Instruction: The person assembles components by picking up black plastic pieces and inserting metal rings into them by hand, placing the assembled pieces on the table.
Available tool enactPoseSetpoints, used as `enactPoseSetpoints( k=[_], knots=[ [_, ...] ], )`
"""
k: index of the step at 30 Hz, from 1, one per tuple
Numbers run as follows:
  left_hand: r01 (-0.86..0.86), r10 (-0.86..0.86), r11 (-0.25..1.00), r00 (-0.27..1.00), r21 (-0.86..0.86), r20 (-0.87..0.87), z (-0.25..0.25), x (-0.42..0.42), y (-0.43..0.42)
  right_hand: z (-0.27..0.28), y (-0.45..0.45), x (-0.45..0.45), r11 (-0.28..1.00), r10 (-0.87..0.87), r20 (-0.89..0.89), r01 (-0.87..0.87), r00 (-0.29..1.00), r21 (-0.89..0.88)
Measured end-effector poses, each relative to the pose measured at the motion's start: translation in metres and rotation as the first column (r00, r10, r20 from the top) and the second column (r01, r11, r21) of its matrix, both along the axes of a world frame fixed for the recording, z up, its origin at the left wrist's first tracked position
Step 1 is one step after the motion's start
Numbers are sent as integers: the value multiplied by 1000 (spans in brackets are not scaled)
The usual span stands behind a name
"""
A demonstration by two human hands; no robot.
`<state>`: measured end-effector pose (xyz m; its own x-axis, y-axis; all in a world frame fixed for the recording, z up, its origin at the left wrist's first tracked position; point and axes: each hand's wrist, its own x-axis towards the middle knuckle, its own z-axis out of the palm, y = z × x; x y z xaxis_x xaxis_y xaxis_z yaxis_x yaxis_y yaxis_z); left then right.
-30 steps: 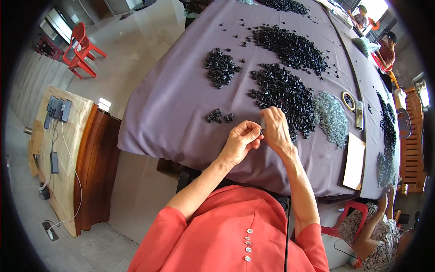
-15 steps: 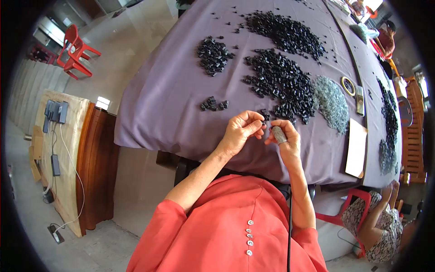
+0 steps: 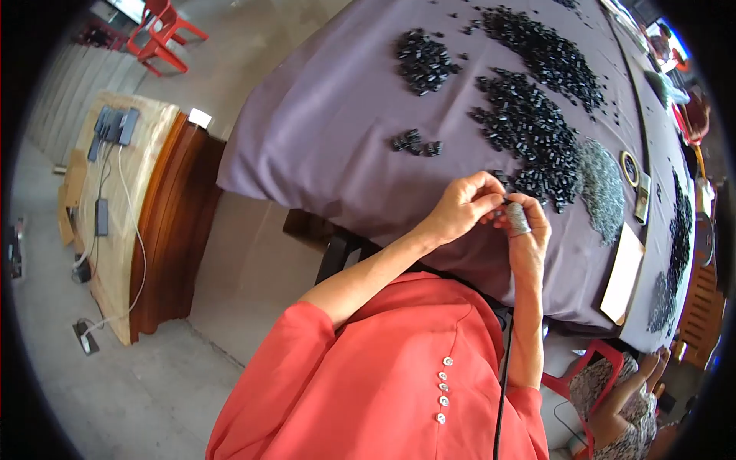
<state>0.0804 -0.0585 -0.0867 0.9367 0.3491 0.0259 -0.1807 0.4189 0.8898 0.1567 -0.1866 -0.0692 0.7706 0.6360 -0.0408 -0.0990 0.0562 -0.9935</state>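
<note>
Over the near edge of the cloth, my left hand [image 3: 463, 205] pinches a small black piece [image 3: 506, 201] between thumb and forefinger. My right hand [image 3: 530, 234] is closed against it, fingertips meeting the left ones; whatever it grips is too small to make out. A grey wrap [image 3: 517, 218] covers one of its fingers. Just beyond the hands spreads a large pile of small black pieces [image 3: 529, 130], with a heap of small clear pieces [image 3: 600, 188] to its right. A little cluster of black pieces [image 3: 415, 142] lies to the left.
The purple cloth [image 3: 330, 146] covers the table. More black pieces [image 3: 423, 61] are heaped farther back. A tape roll [image 3: 629, 168] and a white card [image 3: 622, 274] lie at right. A wooden cabinet [image 3: 172, 230] with power adapters stands left. Another person [image 3: 625, 395] sits at lower right.
The view has swung, so the table and piles appear farther right and higher. My hands, slightly apart before, now have their fingertips together.
</note>
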Motion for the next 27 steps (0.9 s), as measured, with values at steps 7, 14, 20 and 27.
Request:
enactPoseSetpoints(
  k=[7,14,20,27],
  knots=[
    [23,-17,995,998,-97,64,1,0,-2,-8,0,2,999,49,94,-51,994,12],
    [-65,61,992,997,108,42,-1,3,-1,-9,-1,7,990,103,38,-106,994,95],
    [-157,147,966,987,206,65,-1,0,-4,-11,-1,13,981,147,-17,-143,989,133],
    [-63,56,977,998,204,38,3,-5,2,-11,-3,17,978,177,-43,-170,983,123]
  ],
)
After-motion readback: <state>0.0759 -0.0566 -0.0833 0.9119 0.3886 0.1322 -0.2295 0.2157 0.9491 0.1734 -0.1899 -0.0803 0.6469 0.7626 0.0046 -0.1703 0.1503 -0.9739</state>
